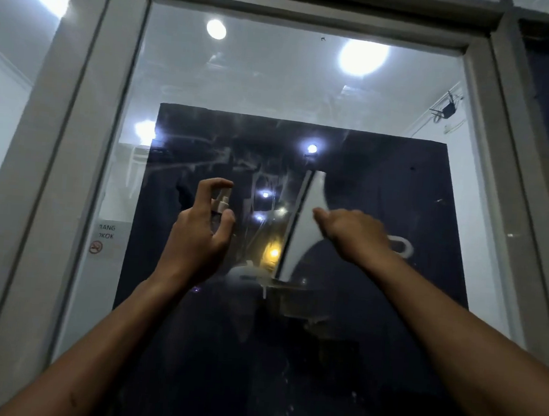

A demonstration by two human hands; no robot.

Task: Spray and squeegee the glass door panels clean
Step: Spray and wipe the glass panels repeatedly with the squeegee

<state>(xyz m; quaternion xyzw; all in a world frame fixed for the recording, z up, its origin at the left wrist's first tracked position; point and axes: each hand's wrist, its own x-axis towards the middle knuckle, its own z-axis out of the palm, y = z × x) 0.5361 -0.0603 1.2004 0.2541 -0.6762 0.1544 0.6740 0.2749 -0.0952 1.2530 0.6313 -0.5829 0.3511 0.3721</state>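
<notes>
Glass door panel fills the middle of the frame inside its grey metal frame, with a dark sheet behind its lower two thirds and pale streaks and runs of liquid showing across the centre. Both steps seem to overlap here: the left hand, left of centre, grips a small clear spray bottle with the forefinger hooked over the nozzle, aimed at the glass, while the right hand, right of centre, holds a white squeegee whose long edge stands nearly upright against the pane, tilted slightly. I judge the work to be mid-panel, wetting and wiping the central band; whether the blade is actually pressed to the glass I cannot tell. The next move likely calls for drawing the blade sideways with even pressure through the streaked patch, overlapping passes, and keeping the bottle clear of its path. Counted: one squeegee, one spray bottle, two hands, one full panel in view with slices of two neighbouring panes at far left and far right, and one no-smoking sticker at the lower left of the glass.
</notes>
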